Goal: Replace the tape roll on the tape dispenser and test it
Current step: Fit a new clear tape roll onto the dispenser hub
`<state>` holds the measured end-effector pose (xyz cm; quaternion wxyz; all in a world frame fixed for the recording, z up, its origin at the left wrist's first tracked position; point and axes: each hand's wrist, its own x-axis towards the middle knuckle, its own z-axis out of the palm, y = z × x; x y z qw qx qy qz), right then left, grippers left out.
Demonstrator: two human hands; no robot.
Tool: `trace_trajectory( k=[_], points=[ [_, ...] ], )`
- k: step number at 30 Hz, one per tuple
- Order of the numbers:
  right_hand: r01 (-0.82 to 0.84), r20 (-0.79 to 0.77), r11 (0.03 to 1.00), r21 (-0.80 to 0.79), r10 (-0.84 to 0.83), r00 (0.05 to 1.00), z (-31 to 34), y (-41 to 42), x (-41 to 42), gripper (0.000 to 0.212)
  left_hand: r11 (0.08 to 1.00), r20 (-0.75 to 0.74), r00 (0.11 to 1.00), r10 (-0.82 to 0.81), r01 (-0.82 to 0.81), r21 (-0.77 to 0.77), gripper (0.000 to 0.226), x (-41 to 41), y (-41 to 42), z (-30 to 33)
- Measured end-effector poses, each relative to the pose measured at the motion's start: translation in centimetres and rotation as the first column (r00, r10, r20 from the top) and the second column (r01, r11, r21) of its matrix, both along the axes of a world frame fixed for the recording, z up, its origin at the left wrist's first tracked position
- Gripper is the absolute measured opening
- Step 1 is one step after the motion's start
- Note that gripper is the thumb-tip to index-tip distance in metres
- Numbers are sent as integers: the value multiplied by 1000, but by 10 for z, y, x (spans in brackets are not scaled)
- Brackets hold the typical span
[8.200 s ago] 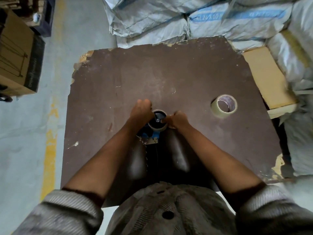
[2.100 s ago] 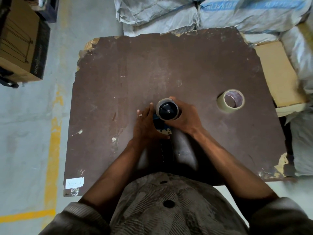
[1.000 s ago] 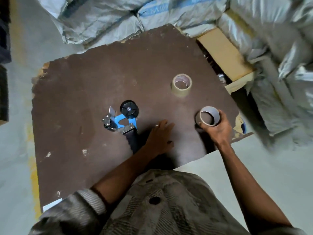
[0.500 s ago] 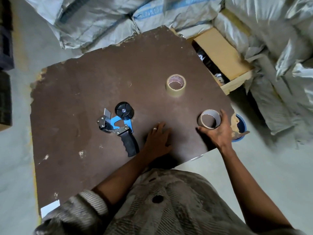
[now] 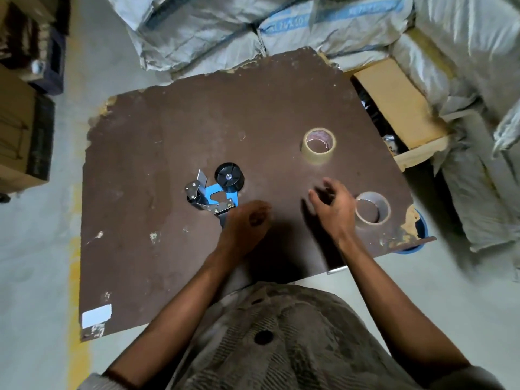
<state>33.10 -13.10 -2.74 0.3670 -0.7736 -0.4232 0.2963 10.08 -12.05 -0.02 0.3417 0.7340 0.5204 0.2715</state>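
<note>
A blue tape dispenser [image 5: 215, 190] with a bare black hub lies on its side on the brown board [image 5: 157, 153]. My left hand [image 5: 247, 223] covers its black handle; whether the fingers curl round it is hidden. A full tan tape roll [image 5: 318, 145] stands at the far right. An empty cardboard core [image 5: 372, 208] lies near the board's right edge. My right hand [image 5: 333, 205] hovers just left of the core, fingers loosely spread, holding nothing.
Grey woven sacks [image 5: 213, 26] are stacked behind and to the right of the board. An open cardboard box [image 5: 399, 108] sits by the right edge, a blue rim [image 5: 420, 229] under the chipped corner. Boxes [image 5: 19, 130] stand on the floor at left.
My right hand has let go of the empty core on the board and moved left. My left hand has slid over onto the dispenser's handle.
</note>
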Motion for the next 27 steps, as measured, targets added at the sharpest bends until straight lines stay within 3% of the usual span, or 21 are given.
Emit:
trace_trajectory(
  k=[2,3,6,9,14,16,18,24,27],
  points=[
    [-178,-63,981,-72,173,983,-3,8,-23,31,988,142,983,115,-99,-118,16,-21,-5,2],
    [-272,-80,957,-103,265,961,-3,11,-36,29,954,237,947,218,-155,-258,18,-31,-6,3],
    [-466,-223,849,-250,417,881,-14,16,-81,45,743,352,750,560,-268,-613,17,-57,-16,-1],
    [-501,-449,787,-361,324,833,-29,20,-118,74,575,340,577,742,-288,-766,14,-77,-28,-8],
    [-485,-733,788,-379,64,677,-31,29,-154,84,437,297,471,831,-222,-871,24,-102,-37,-20],
    [-481,-846,818,-314,-11,533,-35,30,-162,67,401,283,439,853,-203,-893,20,-109,-36,-25],
    [-492,-895,823,-282,-41,445,-35,31,-170,36,364,258,422,869,-193,-911,19,-115,-32,-30],
    [-502,-920,830,-243,-33,391,-29,33,-189,10,314,226,392,892,-177,-933,12,-128,-25,-31],
    [-508,-907,814,-283,-54,418,-26,34,-193,15,308,229,387,893,-154,-939,11,-133,-24,-25]
  ],
)
